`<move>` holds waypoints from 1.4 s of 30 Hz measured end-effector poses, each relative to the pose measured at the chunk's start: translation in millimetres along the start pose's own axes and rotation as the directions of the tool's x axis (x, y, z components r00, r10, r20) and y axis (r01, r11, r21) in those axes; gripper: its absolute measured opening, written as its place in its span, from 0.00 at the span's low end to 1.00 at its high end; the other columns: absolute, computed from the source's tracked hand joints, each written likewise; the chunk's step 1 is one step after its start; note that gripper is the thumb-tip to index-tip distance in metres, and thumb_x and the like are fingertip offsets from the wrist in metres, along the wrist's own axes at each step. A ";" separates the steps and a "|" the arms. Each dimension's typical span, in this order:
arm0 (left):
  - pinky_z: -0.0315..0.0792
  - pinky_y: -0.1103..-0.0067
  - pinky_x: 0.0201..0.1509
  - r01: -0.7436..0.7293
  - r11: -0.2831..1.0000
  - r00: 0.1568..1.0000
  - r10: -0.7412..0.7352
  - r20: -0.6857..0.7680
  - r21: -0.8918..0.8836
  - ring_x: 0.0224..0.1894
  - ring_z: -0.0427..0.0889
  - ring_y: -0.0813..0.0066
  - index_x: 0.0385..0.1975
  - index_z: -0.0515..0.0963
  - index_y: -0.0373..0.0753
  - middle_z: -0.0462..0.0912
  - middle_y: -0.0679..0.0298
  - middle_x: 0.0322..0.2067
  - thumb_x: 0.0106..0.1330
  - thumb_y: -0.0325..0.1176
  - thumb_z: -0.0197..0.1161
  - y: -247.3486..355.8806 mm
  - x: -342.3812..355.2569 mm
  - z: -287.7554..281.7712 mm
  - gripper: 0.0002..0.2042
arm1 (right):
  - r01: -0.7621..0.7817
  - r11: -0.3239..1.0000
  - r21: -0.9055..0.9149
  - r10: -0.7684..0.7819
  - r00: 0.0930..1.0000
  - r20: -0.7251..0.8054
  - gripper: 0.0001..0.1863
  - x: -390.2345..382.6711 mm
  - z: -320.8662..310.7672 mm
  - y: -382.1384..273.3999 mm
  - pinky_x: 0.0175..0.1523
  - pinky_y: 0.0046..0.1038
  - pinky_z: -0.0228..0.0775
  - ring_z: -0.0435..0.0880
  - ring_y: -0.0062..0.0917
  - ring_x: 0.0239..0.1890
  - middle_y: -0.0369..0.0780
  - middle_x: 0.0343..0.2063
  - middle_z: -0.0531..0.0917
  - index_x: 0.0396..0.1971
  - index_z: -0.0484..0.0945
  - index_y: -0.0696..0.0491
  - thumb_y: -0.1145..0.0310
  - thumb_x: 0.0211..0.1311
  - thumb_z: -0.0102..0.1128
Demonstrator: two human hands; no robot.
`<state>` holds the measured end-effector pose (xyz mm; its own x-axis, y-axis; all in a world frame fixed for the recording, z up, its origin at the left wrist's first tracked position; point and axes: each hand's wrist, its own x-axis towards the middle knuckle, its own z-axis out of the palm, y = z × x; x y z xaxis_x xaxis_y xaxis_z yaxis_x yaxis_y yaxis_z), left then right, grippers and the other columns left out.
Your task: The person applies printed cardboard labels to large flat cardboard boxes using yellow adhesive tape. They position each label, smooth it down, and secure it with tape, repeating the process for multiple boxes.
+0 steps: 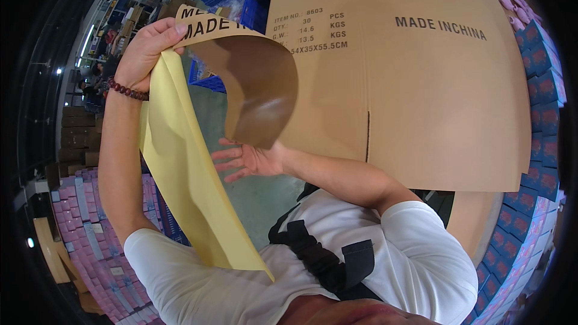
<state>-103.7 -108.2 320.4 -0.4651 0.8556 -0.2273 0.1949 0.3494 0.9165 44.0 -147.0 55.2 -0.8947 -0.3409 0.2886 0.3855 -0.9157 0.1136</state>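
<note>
Boxes (96, 222) in pink pile up below the left hand (149, 47), and that hand is clamped on a yellow sheet (186, 156), hanging down, plus the lettered end of a brown sheet (262, 81) curling rightward! Here's the right hand (259, 159), unclenched, fingers spread, at the curl's lower end; contact? Can't tell. Beyond it, a broad cardboard panel (445, 108).

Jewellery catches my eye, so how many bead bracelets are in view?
1: the bracelet on the left wrist, near the fingers pinching the brown strip. None shows on the right wrist; any in the background may be hidden.
</note>
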 end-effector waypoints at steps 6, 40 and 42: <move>0.68 0.93 0.22 0.056 0.997 0.998 -0.053 0.043 -0.058 0.20 0.73 0.91 0.34 0.76 0.38 0.77 0.71 0.22 0.61 0.32 0.62 -35.2 18.1 -64.4 0.06 | 0.472 0.881 0.029 -0.443 0.846 -0.296 0.17 15.2 -22.8 -39.3 0.49 0.38 0.73 0.80 0.35 0.45 0.44 0.44 0.78 0.44 0.72 0.54 0.57 0.67 0.42; 0.66 0.87 0.28 -0.398 0.528 0.888 0.428 0.170 0.750 0.24 0.72 0.86 0.31 0.77 0.30 0.76 0.70 0.21 0.60 0.29 0.59 32.6 -16.4 -25.9 0.08 | 0.687 0.134 -0.714 -0.983 0.181 -0.011 0.31 -39.9 24.2 -225.0 0.43 0.25 0.72 0.75 0.24 0.44 0.39 0.49 0.71 0.59 0.58 0.56 0.77 0.56 0.59; 0.66 0.87 0.28 -0.372 0.538 0.919 0.330 0.218 0.756 0.24 0.72 0.87 0.31 0.77 0.30 0.76 0.70 0.20 0.61 0.31 0.58 55.2 -13.9 -17.6 0.08 | 0.753 0.218 -0.620 -0.968 0.248 -0.039 0.31 -25.1 14.1 -220.4 0.46 0.29 0.70 0.74 0.25 0.46 0.40 0.50 0.70 0.60 0.57 0.55 0.78 0.56 0.59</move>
<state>-101.6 -107.5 380.0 -0.1749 0.9843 0.0217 0.9311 0.1582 0.3287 -15.4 66.4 36.3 -0.6041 0.7933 -0.0758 -0.7297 -0.5889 -0.3475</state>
